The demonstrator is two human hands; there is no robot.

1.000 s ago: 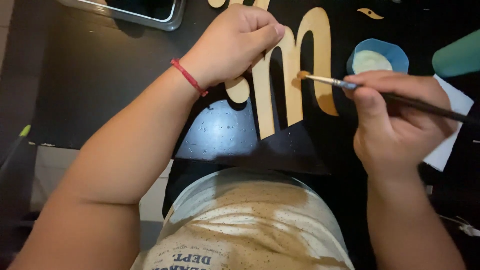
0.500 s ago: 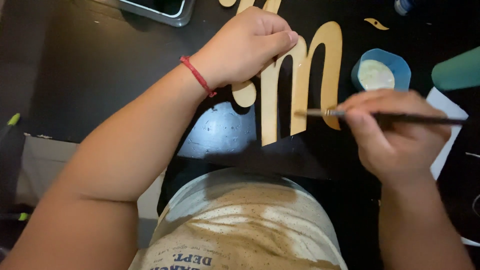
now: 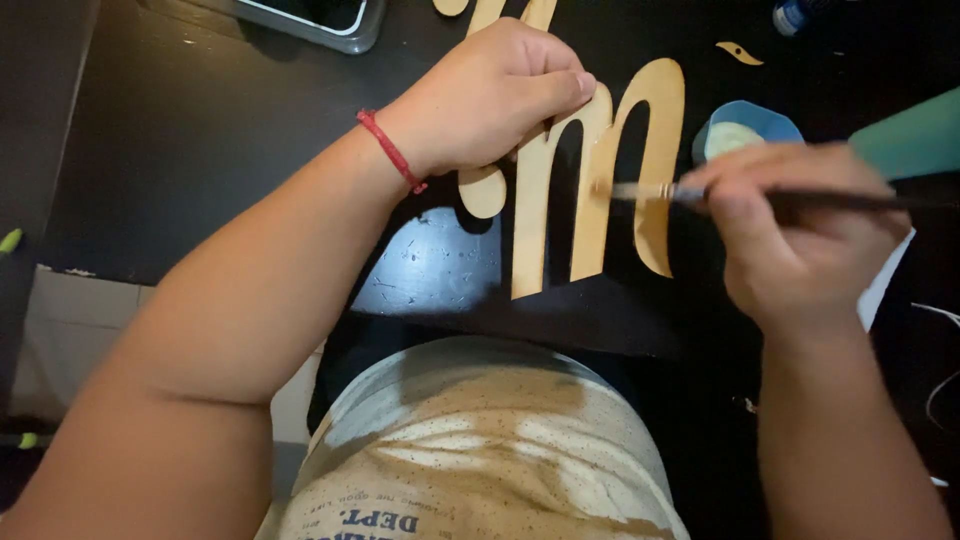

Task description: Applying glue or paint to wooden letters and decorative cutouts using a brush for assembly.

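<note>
A flat wooden cut-out of curved script letters (image 3: pixel 590 170), pale gold, lies on a black table (image 3: pixel 200 140). My left hand (image 3: pixel 490 95), with a red cord bracelet at the wrist, presses down on the upper left part of the cut-out. My right hand (image 3: pixel 795 240) grips a thin dark-handled paintbrush (image 3: pixel 700 195). The brush lies level, and its tip touches the middle stroke of the wooden letter. Behind my right hand stands a small blue cup (image 3: pixel 745 130) holding pale paint.
A grey-rimmed tray (image 3: pixel 330 20) sits at the table's far edge. A small gold wooden scrap (image 3: pixel 740 52) and a blue bottle cap (image 3: pixel 795 15) lie at the back right. A teal object (image 3: pixel 910 135) and white paper (image 3: pixel 885 285) are on the right.
The brush tip has slid left along the letter, from its right stroke to the middle stroke. My left hand stays pressed on the cut-out.
</note>
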